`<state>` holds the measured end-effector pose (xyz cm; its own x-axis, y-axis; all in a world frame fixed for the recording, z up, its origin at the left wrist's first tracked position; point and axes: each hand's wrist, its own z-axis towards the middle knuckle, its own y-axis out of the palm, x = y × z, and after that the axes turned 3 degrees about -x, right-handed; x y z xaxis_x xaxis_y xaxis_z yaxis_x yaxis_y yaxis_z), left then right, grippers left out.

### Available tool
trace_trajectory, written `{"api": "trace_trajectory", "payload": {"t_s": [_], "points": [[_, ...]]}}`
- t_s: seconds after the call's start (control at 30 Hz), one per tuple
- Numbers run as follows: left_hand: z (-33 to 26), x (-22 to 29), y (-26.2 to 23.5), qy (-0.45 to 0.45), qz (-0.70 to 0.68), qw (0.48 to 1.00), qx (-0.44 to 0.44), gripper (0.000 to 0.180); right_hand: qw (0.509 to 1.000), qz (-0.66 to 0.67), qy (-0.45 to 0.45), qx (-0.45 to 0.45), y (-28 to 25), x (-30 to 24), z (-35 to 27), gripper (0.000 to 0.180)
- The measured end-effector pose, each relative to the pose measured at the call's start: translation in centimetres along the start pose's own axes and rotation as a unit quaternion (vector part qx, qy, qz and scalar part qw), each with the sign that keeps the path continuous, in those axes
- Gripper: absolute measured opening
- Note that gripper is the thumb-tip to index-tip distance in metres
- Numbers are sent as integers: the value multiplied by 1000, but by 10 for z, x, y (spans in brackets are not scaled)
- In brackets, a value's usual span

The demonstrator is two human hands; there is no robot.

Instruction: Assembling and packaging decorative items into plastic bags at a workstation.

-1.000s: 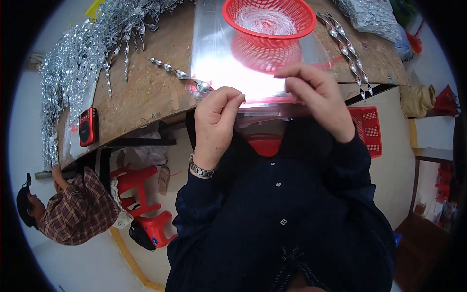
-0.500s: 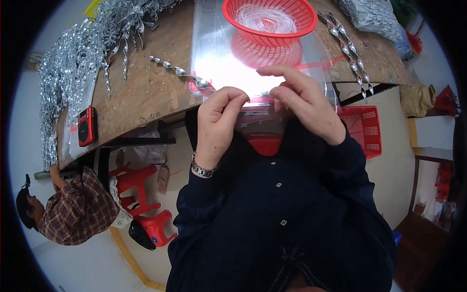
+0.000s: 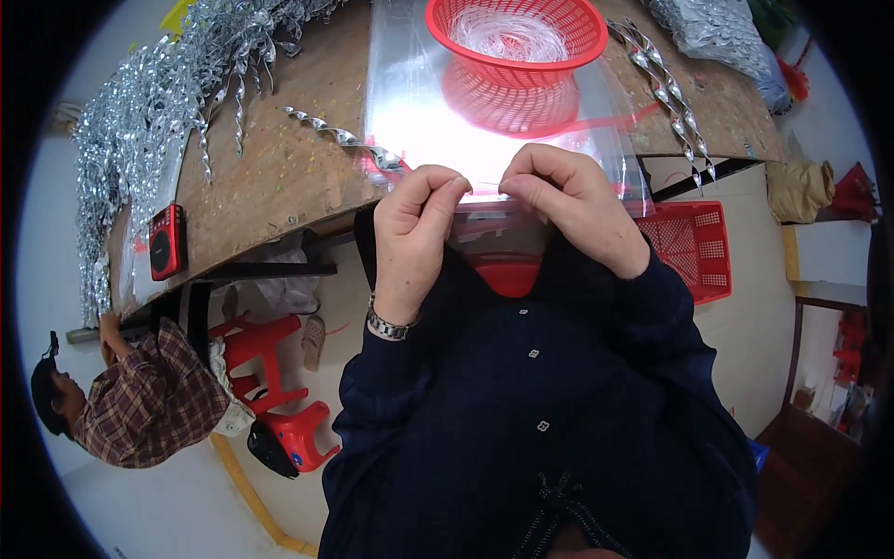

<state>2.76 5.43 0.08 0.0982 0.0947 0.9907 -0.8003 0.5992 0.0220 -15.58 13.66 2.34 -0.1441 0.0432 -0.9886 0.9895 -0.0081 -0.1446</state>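
My left hand (image 3: 412, 219) is closed in a pinch over the near edge of the table. A twisted silver foil strip (image 3: 346, 137) runs from the tabletop to this hand, where its end is hidden behind the fingers. Opposite, my right hand (image 3: 577, 207) also pinches thumb against forefinger, its tips a short gap from the left ones. A faint thin line seems to span the gap, too fine to name. Both hands are above a glossy clear plastic sheet (image 3: 400, 88).
A red basket (image 3: 521, 63) of clear line coils stands ahead. Silver strips (image 3: 666, 93) lie right; a silver tinsel heap (image 3: 140, 130) and red radio (image 3: 168, 242) are left. A person in a plaid shirt (image 3: 149, 410) is at far left. A red crate (image 3: 694, 252) sits below right.
My right hand's raised forefinger has come down against its thumb, and the hand has shifted slightly left and down. My left hand has barely moved.
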Motion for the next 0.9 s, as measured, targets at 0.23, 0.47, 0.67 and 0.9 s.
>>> {"api": "trace_trajectory", "payload": {"t_s": [0.23, 0.47, 0.67, 0.9], "points": [[-2, 3, -3, 34, 101, 994, 35, 8, 995, 56, -54, 70, -14, -4, -10, 10], [2, -1, -9, 51, 113, 991, 50, 9, 957, 240, -132, 102, -45, -3, -20, 13], [2, 2, 0, 83, 152, 985, 19, 8, 989, 137, -28, 57, -10, -8, -19, 11], [0, 2, -14, 84, 144, 985, 34, 8, 964, 214, -113, 105, -33, -4, -19, 13]]}}
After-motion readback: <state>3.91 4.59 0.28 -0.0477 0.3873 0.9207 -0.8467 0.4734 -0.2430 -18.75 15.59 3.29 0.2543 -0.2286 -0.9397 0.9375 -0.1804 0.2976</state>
